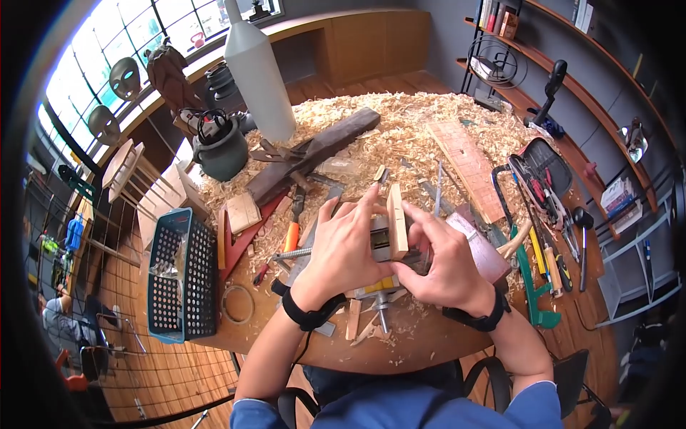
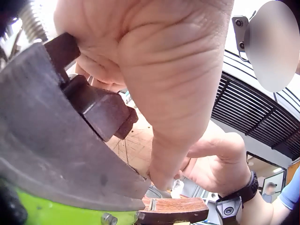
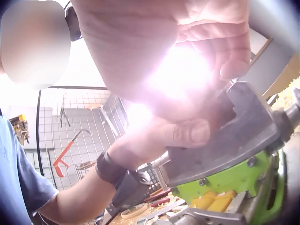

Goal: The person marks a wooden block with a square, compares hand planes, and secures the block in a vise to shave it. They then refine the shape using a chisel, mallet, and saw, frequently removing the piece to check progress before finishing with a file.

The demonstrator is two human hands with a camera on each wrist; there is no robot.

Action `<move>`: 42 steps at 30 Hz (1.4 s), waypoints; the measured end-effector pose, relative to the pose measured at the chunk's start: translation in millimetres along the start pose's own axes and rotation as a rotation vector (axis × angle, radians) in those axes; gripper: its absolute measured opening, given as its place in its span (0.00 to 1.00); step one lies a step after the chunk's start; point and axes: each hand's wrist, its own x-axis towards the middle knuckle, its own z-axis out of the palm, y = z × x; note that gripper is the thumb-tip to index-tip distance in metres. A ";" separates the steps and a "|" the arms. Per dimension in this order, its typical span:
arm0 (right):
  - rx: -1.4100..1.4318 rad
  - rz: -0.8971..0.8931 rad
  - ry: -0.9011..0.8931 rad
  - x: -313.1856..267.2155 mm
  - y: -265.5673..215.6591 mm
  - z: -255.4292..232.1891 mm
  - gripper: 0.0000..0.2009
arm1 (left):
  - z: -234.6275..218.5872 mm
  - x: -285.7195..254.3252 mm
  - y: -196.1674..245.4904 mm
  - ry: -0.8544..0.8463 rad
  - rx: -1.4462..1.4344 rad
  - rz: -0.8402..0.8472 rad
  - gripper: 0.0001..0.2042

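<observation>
A small pale wooden block (image 1: 397, 223) stands upright between my hands over a bench vise, whose grey metal body (image 2: 61, 136) and green base (image 3: 225, 180) show in the wrist views. My left hand (image 1: 344, 247) is spread over the vise on the block's left, index finger straight and thumb reaching toward the block's near end. On the other side, my right hand (image 1: 446, 261) holds the block, fingers bent against its right face and thumb at its near end. Glare hides much of the right palm in the right wrist view. Below the hands, the vise's screw (image 1: 384, 314) points toward me.
Wood shavings (image 1: 343, 107) cover the far table. A dark beam (image 1: 321, 154), a long board (image 1: 464, 168) and a white bottle (image 1: 261, 79) lie or stand there. A perforated basket (image 1: 182, 275) is left; a green-handled saw (image 1: 529, 282) and several hand tools lie right.
</observation>
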 end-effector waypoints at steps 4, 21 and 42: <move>0.154 0.013 -0.020 4.9 16.0 -10.3 0.51 | -0.6 1.1 1.3 -0.026 -0.016 -0.007 0.63; 0.274 -0.200 -0.319 52.9 54.0 -2.3 0.69 | -1.0 -0.7 11.8 0.031 0.026 0.026 0.56; 0.151 -0.141 -0.409 46.9 51.4 -8.8 0.72 | -80.4 -90.7 -54.5 0.056 -0.140 -0.427 0.18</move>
